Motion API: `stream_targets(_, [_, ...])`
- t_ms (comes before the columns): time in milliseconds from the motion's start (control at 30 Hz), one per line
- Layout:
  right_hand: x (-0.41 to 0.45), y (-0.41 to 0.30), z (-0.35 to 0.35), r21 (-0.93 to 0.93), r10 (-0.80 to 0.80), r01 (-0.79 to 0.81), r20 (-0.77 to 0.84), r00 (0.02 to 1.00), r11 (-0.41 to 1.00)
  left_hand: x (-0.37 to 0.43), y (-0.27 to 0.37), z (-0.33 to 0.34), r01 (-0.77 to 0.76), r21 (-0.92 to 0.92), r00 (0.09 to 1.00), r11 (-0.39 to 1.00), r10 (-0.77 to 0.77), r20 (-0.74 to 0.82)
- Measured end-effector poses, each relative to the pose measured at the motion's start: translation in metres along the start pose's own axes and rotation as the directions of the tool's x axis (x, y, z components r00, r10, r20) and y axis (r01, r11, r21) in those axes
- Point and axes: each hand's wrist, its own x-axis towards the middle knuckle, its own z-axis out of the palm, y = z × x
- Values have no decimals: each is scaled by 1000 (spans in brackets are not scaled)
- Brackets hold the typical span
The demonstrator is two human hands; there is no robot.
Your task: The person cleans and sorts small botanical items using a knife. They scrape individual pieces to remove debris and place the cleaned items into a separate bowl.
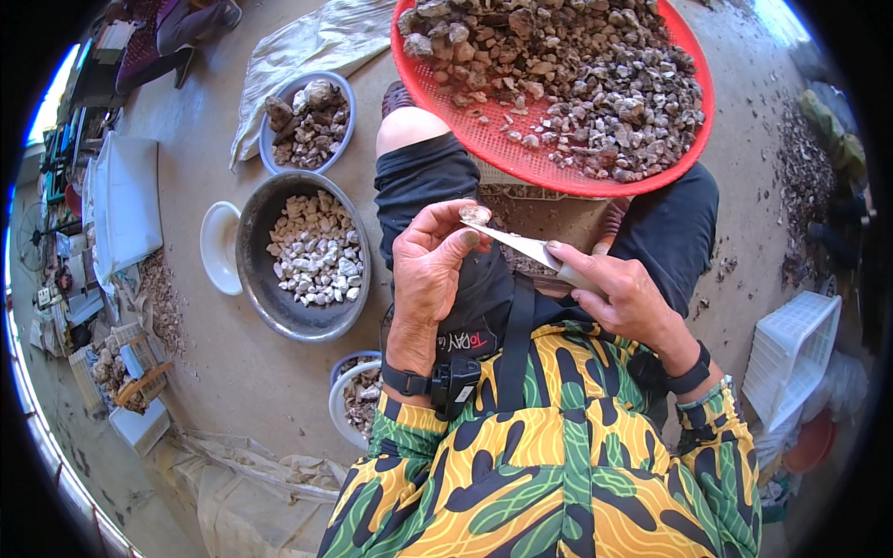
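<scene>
Between the thumb and fingers of my left hand [436,258] is a small brown and whitish lump [474,215]. My right hand [624,289] grips the handle of a knife [520,243], its pale pointed blade touching or very close to the lump. Both hands are above my lap. Just beyond them, a red perforated plastic tray [509,157] holds a heap of dark, rough lumps [593,84]. To the left, a dark round basin [254,258] contains pale, cleaner-looking pieces [324,268]. Exactly what material the lumps are cannot be told.
A blue-rimmed bowl [264,143] of rough lumps and a white dish [215,244] stand near the basin. Another bowl [337,404] is by my left elbow. A white plastic crate [788,356] is at right. Another person's legs [185,31] show at upper left.
</scene>
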Motion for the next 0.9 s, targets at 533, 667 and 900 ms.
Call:
stream_targets(533, [17, -16, 6, -145, 39, -40, -10, 999, 989, -4, 0, -2, 18, 14, 1000, 1000, -17, -22])
stream_targets(667, [29, -23, 12, -150, 91, -98, -53, 994, 984, -9, -4, 0, 55, 81, 998, 995, -54, -16])
stream_targets(900, [12, -19, -5, -120, -21, 24, 26, 999, 992, -15, 1, 4, 10, 131, 1000, 991, -7, -24])
